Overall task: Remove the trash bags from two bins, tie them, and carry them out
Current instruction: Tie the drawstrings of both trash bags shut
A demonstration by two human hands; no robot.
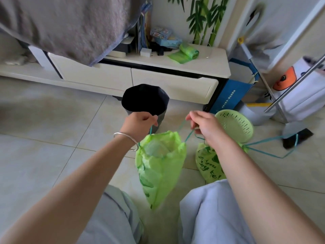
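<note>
Over the floor by the bin (145, 100), the bag (160, 166) hangs from both hands, left (140, 123) and right (204, 124), each pinching its drawstring. Mouth's half open, so a hard yank could probably snap the cord or spill trash.

Pale glossy floor tiles (52, 124) with thin grout lines catch soft daylight. A low cream cabinet (158, 80) with two drawers runs along the white wall (170, 20), which bears a green bamboo decal (204, 16). A grey blanket (66, 23) hangs over the cabinet's left end.
</note>
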